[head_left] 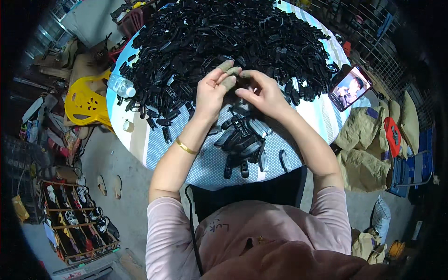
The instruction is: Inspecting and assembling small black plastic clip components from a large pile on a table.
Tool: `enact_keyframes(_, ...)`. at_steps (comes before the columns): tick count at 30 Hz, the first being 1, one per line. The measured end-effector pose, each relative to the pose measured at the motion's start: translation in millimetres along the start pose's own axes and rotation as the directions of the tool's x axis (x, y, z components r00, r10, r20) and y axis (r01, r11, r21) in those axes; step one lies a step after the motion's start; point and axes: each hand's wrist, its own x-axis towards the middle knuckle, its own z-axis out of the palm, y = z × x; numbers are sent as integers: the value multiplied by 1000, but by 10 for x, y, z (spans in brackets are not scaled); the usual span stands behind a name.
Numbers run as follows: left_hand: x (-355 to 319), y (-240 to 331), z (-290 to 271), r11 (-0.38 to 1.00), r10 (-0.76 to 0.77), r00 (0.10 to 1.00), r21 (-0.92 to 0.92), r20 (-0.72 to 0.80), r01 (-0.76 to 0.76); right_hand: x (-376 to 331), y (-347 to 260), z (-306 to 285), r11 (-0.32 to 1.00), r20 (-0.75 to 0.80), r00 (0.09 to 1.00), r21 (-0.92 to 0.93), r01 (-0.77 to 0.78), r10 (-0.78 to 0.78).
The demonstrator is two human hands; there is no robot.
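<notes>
A round worktop (140, 140) carries a broad heap of black plastic parts (224, 42); the left hand (212, 91) and right hand (261, 93) pinch one small black part (241, 82) between fingertips, its axis hidden

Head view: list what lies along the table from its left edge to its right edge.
Yellow chair → water bottle → left hand → right hand → phone → brown sacks.
</notes>
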Motion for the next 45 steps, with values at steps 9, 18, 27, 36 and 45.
enact_keyframes(9, -31, 70, -37, 917, 49, 989, 387, 137, -99, 4, 5, -119, 988, 163, 986, -144, 50, -26)
enact_keyframes(18, 10, -31, -66, 993, -48, 999, 103, -13, 49, -36, -12, -158, 863, 151, 954, -406, 300, -260)
enact_keyframes(27, 100, 103, -276, 1000, 0, 1000, 28, -25, 0, -34, 257, -324, 755, 267, 958, -606, 249, -102)
enact_keyframes(36, -74, 51, 10, 905, 138, 985, 390, 105, -168, -32, 132, -58, 985, 180, 974, 86, -152, 135)
enact_keyframes(45, -82, 75, 6, 921, 46, 993, 380, 106, -83, -67, 24, -69, 902, 26, 964, -347, 255, -263)
